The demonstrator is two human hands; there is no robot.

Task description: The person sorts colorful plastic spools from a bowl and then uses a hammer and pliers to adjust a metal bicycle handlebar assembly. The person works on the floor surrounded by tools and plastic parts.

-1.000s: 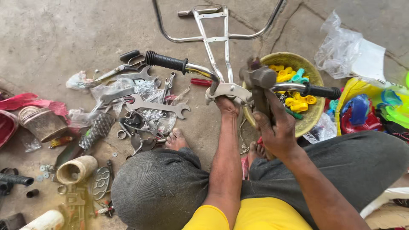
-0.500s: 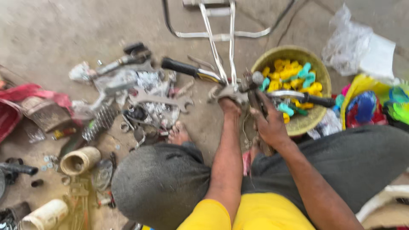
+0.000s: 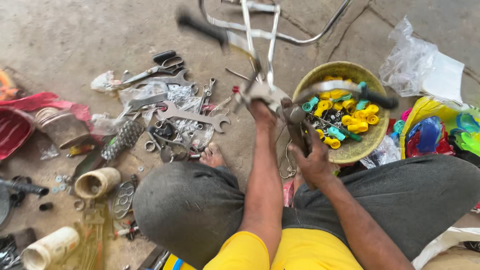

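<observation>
I squat on a concrete floor over a small chrome bicycle handlebar assembly (image 3: 260, 55) with black grips. My left hand (image 3: 261, 106) clasps the metal stem bracket (image 3: 260, 91) at its base. My right hand (image 3: 312, 159) is wrapped around a dark metal tool (image 3: 295, 125) whose head sits against the bracket. The handlebar is blurred, tilted with its left grip (image 3: 200, 25) up and away and its right grip (image 3: 380, 99) over a bowl.
A yellow-green bowl (image 3: 371, 145) of small yellow and teal plastic parts sits right of my hands. Large spanners (image 3: 192, 116), scissors (image 3: 150, 72) and loose metal parts lie to the left. Plastic bags (image 3: 425, 65) and colourful toys (image 3: 430, 132) are at right. My bare foot (image 3: 213, 155) rests near the tools.
The handlebar has swung, its left grip rising toward the top of the view and the right grip dropping over the bowl. Both hands keep their hold.
</observation>
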